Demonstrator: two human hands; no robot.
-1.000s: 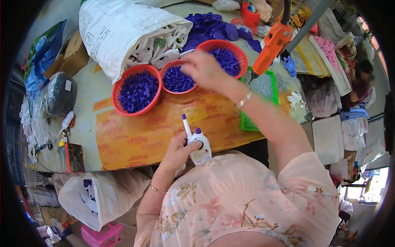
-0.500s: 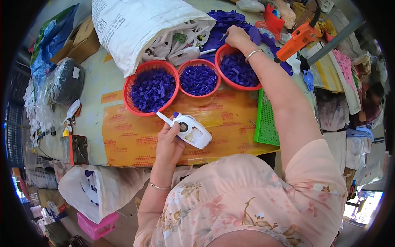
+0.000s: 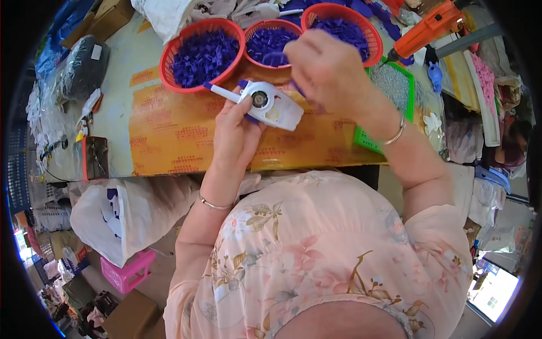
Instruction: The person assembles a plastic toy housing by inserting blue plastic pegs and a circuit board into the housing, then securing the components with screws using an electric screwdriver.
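Since the earlier frame the right hand (image 3: 330, 70) has come back from the right basket (image 3: 370, 39) at the upper edge and now hangs just above and right of the white housing (image 3: 271, 104); its fingers are curled, apparently pinching a small purple piece (image 3: 297, 88), though the grip is partly hidden. Left hand (image 3: 237, 135), at centre frame, is closed around the housing from below, holding it over the orange mat (image 3: 186, 135) with its blue-tipped nozzle pointing to the upper left. Three red baskets of purple parts stand along the upper edge; an orange driver (image 3: 423, 31) lies at upper right. Step in hand, by judgement: fitting a purple part to the housing. Seating it would call for aligning it over the open round recess.
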